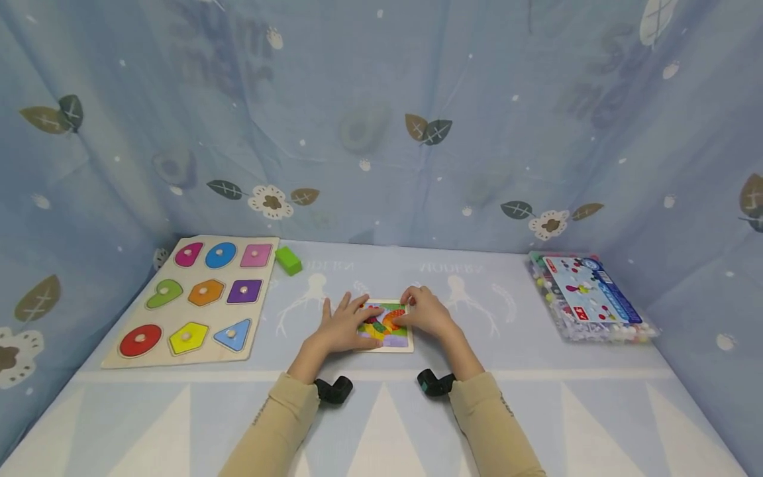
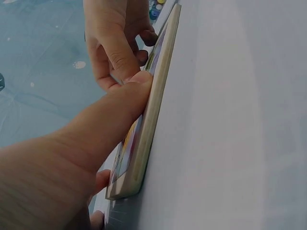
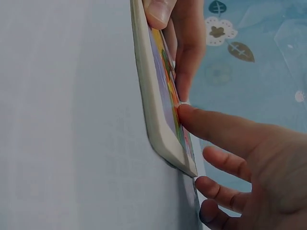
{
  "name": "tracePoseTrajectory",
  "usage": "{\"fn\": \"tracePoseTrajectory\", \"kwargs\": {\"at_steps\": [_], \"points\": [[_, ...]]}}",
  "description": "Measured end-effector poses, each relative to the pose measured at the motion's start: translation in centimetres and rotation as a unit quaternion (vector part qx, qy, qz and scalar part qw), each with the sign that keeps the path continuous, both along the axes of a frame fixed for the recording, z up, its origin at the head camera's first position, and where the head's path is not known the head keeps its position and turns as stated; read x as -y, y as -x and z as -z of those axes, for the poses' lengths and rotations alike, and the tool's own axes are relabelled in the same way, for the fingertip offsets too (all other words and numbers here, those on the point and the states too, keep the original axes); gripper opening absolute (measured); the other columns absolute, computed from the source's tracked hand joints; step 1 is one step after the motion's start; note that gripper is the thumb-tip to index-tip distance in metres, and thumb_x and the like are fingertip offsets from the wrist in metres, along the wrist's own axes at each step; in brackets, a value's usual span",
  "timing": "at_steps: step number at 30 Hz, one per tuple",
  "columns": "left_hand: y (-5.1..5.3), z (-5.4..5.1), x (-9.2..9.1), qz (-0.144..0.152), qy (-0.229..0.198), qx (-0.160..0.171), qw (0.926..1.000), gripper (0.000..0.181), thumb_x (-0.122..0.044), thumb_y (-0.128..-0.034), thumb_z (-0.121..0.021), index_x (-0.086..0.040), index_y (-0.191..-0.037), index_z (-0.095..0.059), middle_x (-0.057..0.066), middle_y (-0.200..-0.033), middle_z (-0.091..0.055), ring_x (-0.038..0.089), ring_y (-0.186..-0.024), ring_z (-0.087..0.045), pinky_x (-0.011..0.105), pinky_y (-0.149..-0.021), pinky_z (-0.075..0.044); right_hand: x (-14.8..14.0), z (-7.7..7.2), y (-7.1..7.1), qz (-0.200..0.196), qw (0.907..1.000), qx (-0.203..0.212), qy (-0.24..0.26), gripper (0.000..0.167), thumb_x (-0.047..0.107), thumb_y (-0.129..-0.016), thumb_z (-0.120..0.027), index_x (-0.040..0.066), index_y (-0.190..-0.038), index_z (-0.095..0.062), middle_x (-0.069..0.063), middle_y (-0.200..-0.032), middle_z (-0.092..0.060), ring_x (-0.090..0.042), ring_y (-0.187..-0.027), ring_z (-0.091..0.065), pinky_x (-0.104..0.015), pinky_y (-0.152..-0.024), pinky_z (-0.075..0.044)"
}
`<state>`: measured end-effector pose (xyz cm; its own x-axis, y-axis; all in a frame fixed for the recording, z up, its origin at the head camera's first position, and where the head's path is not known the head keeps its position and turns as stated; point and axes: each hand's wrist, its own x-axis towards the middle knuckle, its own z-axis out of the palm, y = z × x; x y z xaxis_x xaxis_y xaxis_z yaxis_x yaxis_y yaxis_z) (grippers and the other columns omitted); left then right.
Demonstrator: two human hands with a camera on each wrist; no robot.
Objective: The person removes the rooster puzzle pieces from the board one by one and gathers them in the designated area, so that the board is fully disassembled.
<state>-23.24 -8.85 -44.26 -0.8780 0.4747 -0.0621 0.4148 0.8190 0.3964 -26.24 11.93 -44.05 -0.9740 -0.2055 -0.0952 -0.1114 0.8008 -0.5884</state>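
A small wooden picture puzzle (image 1: 395, 342) with a pale frame lies flat on the table; its picture is red, orange, yellow, green and purple. My left hand (image 1: 344, 328) rests over its left side with spread fingers. In the left wrist view, the left thumb (image 2: 115, 108) presses on the puzzle near its front edge. From the right, my right hand (image 1: 430, 314) touches the puzzle. Its thumb (image 3: 220, 127) presses on the picture, while the other fingers bend loosely beside the frame's right end. Both hands cover part of the picture.
To the left lies a large wooden shape board (image 1: 203, 317) with knobbed colored pieces. A green block (image 1: 289, 261) sits beside its far right corner. At the right stands a clear box (image 1: 590, 298) of colorful beads. Blue patterned cloth (image 1: 381, 165) hangs behind the table.
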Motion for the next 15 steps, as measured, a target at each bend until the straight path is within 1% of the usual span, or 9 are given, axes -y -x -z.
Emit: {"fn": "tracePoseTrajectory", "kwargs": {"at_steps": [3, 4, 9, 12, 15], "points": [[0.06, 0.0, 0.02, -0.002, -0.003, -0.001, 1.0, 0.067, -0.054, -0.0775, -0.066, -0.028, -0.136, -0.047, 0.007, -0.15, -0.026, 0.044, -0.137, -0.011, 0.071, -0.1, 0.001, 0.1, -0.1, -0.02, 0.007, 0.9999, -0.009, -0.009, 0.036, 0.034, -0.071, -0.079, 0.017, -0.099, -0.062, -0.006, -0.098, -0.053, -0.021, -0.085, -0.052, -0.037, -0.072, -0.044], [0.08, 0.01, 0.02, -0.002, -0.002, 0.0, 1.0, 0.067, -0.054, -0.0776, -0.065, -0.028, -0.137, -0.046, 0.007, -0.151, -0.026, 0.044, -0.138, -0.011, 0.07, -0.1, 0.001, 0.11, -0.15, -0.05, 0.007, 0.9998, -0.012, -0.013, 0.036, 0.034, -0.072, -0.079, 0.017, -0.1, -0.063, -0.007, -0.099, -0.054, -0.021, -0.085, -0.052, -0.038, -0.073, -0.045], [0.06, 0.01, 0.0, 0.0, 0.0, -0.001, 1.0, 0.067, -0.054, -0.0777, -0.065, -0.028, -0.136, -0.046, 0.007, -0.151, -0.026, 0.043, -0.138, -0.01, 0.071, -0.1, 0.001, 0.1, -0.23, -0.15, 0.004, 0.9997, -0.015, -0.021, 0.033, 0.035, -0.072, -0.078, 0.018, -0.097, -0.065, -0.007, -0.1, -0.053, -0.022, -0.086, -0.052, -0.04, -0.074, -0.045], [0.04, 0.04, 0.03, -0.001, 0.004, 0.0, 1.0, 0.068, -0.055, -0.0778, -0.065, -0.028, -0.137, -0.046, 0.007, -0.151, -0.025, 0.043, -0.138, -0.01, 0.07, -0.1, 0.001, 0.12, -0.05, -0.09, 0.003, 0.9998, -0.012, -0.018, 0.034, 0.037, -0.072, -0.078, 0.018, -0.096, -0.063, -0.008, -0.101, -0.052, -0.023, -0.088, -0.051, -0.04, -0.075, -0.045], [-0.01, -0.01, 0.06, -0.001, 0.004, -0.001, 1.0, 0.068, -0.054, -0.0778, -0.065, -0.028, -0.137, -0.046, 0.007, -0.151, -0.025, 0.043, -0.138, -0.01, 0.07, -0.1, 0.001, 0.15, 0.14, 0.02, -0.006, 0.9997, -0.015, -0.017, 0.036, 0.039, -0.071, -0.077, 0.017, -0.094, -0.06, -0.009, -0.101, -0.05, -0.024, -0.087, -0.05, -0.039, -0.072, -0.044]]}}
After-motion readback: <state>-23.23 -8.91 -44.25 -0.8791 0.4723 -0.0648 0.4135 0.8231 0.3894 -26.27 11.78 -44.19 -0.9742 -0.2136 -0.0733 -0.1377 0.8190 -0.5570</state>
